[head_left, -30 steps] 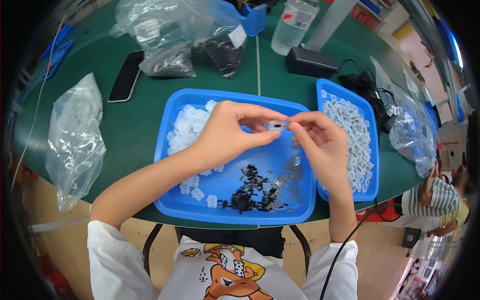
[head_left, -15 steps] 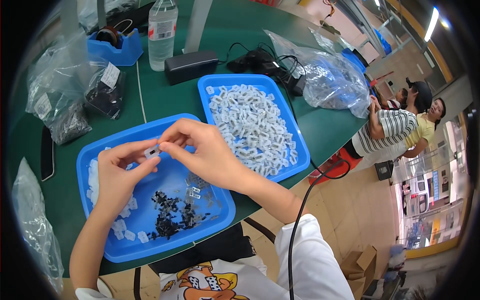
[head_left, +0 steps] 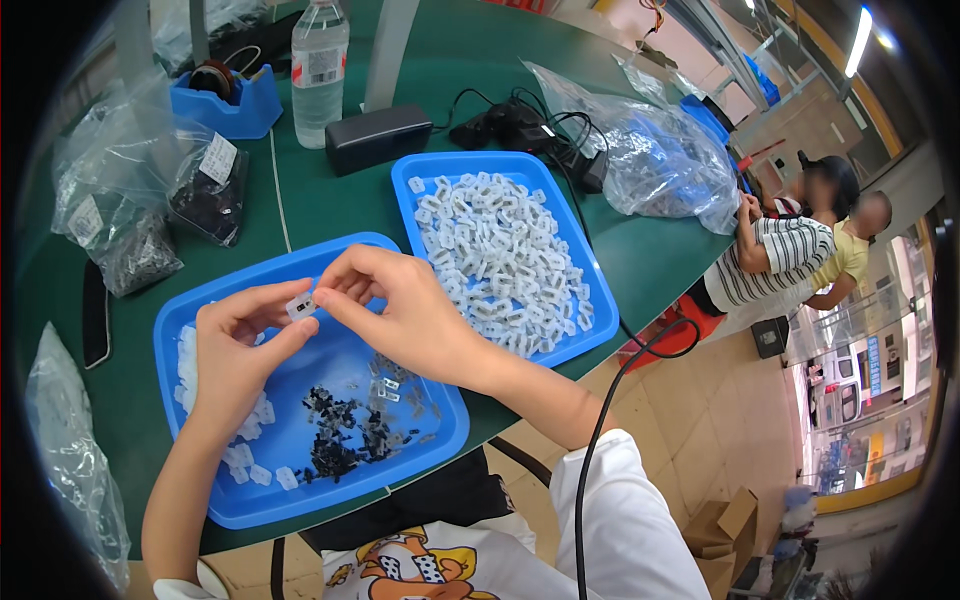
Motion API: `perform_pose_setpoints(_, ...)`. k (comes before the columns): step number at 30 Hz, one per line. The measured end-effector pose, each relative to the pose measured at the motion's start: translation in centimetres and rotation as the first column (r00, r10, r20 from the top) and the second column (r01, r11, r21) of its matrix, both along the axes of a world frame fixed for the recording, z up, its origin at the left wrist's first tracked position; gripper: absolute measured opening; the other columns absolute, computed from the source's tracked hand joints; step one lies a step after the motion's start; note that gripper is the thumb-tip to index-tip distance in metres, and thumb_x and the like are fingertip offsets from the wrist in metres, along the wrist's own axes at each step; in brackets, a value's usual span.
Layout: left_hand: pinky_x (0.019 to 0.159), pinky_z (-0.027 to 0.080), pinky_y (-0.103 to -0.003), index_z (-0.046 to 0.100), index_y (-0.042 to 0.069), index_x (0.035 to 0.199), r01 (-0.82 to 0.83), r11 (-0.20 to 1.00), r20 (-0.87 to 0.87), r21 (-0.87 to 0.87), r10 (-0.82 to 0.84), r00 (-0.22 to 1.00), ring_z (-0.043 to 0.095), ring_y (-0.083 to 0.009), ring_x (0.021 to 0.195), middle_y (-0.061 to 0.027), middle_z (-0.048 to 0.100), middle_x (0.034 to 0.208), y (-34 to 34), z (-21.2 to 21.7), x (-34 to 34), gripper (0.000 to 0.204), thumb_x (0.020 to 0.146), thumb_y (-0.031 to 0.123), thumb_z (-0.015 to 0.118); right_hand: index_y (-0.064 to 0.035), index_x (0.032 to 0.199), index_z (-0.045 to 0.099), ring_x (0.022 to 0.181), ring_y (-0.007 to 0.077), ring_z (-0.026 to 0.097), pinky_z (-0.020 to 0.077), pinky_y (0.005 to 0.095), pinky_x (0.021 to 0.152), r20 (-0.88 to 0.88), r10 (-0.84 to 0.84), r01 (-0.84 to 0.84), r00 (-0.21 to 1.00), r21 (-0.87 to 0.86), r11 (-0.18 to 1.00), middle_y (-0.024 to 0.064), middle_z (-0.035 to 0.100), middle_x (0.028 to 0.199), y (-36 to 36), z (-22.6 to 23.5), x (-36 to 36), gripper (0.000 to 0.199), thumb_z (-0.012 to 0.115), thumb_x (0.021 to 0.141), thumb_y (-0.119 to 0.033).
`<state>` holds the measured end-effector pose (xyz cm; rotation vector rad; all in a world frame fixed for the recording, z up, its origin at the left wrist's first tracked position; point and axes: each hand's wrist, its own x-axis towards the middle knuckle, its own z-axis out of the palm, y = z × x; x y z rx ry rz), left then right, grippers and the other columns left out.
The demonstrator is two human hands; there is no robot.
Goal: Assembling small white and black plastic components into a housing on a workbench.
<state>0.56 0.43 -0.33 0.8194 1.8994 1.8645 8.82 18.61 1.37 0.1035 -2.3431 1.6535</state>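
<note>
Above the near blue tray, my left hand pinches a small whitish plastic housing with dark spots on its face. The fingertips of my right hand are pressed together at its right edge; whether they hold a tiny part is too small to tell. In that tray lie a heap of small black parts, small grey, shiny pieces beside it, and whitish plastic pieces along the left side, partly hidden by my left hand.
Behind on the right, a second blue tray holds many whitish housings. A water bottle, black box, blue tape dispenser and plastic bags stand or lie farther back. A black cable runs past my right arm. Two people stand at right.
The right fingertips have shifted slightly along the housing's edge, and more of its dark-spotted face shows. The left hand keeps its grip. The view has moved a little.
</note>
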Motion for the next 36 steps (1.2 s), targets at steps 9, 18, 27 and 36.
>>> perform_pose_setpoints(9, 0.074, 0.056, -0.026, 0.069, -0.005, 0.108, 0.049, 0.999, 0.116, -0.002, -0.049, 0.992, 0.070, -0.0178, 0.081, -0.0144, 0.071, 0.094, -0.1, 0.4, 0.0, 0.021, 0.088, -0.001, 0.067, 0.0040, 0.087, 0.064, 0.071, 0.0101, 0.063, 0.0510, 0.0249, 0.065, 0.079, 0.007, -0.003, 0.997, -0.050, 0.999, 0.0073, 0.067, 0.078, -0.3, -0.1, 0.4, 0.018, 0.068, 0.091, -0.013)
perform_pose_setpoints(18, 0.075, 0.056, -0.027, 0.067, -0.007, 0.109, 0.028, 0.999, 0.175, 0.043, -0.035, 0.984, 0.070, -0.0189, 0.082, -0.0151, 0.071, 0.095, -0.1, 0.6, 0.0, 0.022, 0.089, 0.001, 0.065, 0.0050, 0.093, 0.066, 0.072, 0.0094, 0.063, 0.0514, 0.0237, 0.065, 0.142, 0.012, 0.014, 0.990, -0.181, 0.983, 0.0076, 0.070, 0.082, -0.9, 0.1, 0.4, 0.017, 0.068, 0.091, -0.012)
perform_pose_setpoints(27, 0.080, 0.055, -0.027, 0.069, -0.004, 0.108, 0.050, 0.995, 0.138, 0.087, -0.062, 0.988, 0.069, -0.0159, 0.091, -0.0136, 0.071, 0.100, -0.2, 0.2, -0.1, 0.022, 0.089, 0.007, 0.068, 0.0014, 0.092, 0.070, 0.075, 0.0207, 0.070, 0.0546, 0.0293, 0.069, -0.087, -0.006, 0.015, 0.996, 0.108, 0.994, 0.0129, 0.071, 0.084, -3.0, -0.2, 1.3, 0.009, 0.069, 0.085, -0.004)
perform_pose_setpoints(36, 0.084, 0.052, -0.027, 0.068, -0.004, 0.111, -0.035, 0.999, 0.137, 0.028, 0.031, 0.990, 0.067, -0.0146, 0.094, -0.0131, 0.070, 0.105, -0.5, -0.9, -1.2, 0.025, 0.090, 0.010, 0.068, -0.0008, 0.110, 0.063, 0.095, 0.0296, 0.064, 0.0499, 0.0383, 0.084, -0.050, 0.088, -0.063, 0.995, 0.367, 0.928, 0.0136, 0.066, 0.096, -2.5, -0.8, 0.6, 0.026, 0.065, 0.083, 0.001)
